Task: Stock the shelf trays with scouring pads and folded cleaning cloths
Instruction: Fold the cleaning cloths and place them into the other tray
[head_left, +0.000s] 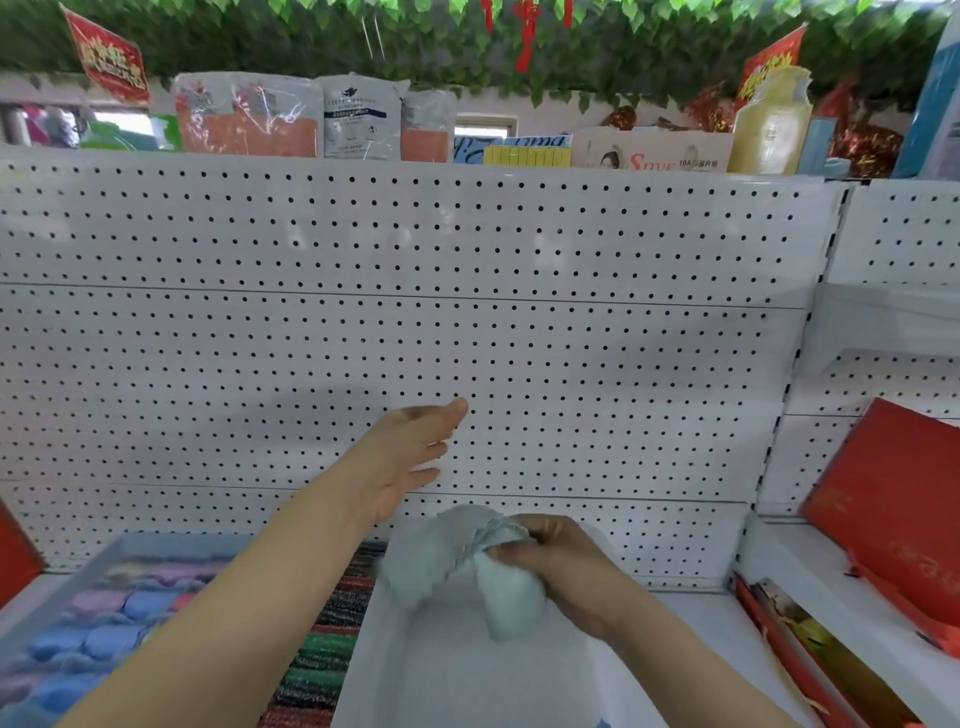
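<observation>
**A:** What are the two hands doing?

**B:** The right hand (558, 564), at about 5 o'clock from the middle of the view, has its fingers curled tight round a pale grey-blue cleaning cloth (457, 558). The cloth is bunched, one fluffy end sticking out to the left of the fist and another hanging below it. The left hand (410, 457) is raised just below centre, fingers straight and spread, palm turned to the right. It holds nothing and hovers in front of the white pegboard back panel (395, 322).

**A:** Where is the cloth in relation to the trays?

**B:** It is held above the white tray (447, 670) at 6 o'clock, near that tray's far end. I cannot tell whether the hanging end touches the tray floor.

**A:** What else is on the shelf?

**B:** Left of the white tray, at about 7 o'clock, runs a row of striped scouring pads (324, 660) in green, red and dark tones, standing on edge. Further left, at 8 o'clock, a blue tray (171, 545) holds soft blue and purple cloths (104, 634); the left forearm crosses over it. At 4 o'clock, red boxes (893, 509) lean on the neighbouring shelf.

**A:** And higher up?

**B:** At 12 o'clock, packaged goods (311, 117) line the top of the shelving, with a yellowish bottle (771, 124) at 1 o'clock, under green artificial leaves (623, 47) and red hanging ornaments (524, 36).
</observation>
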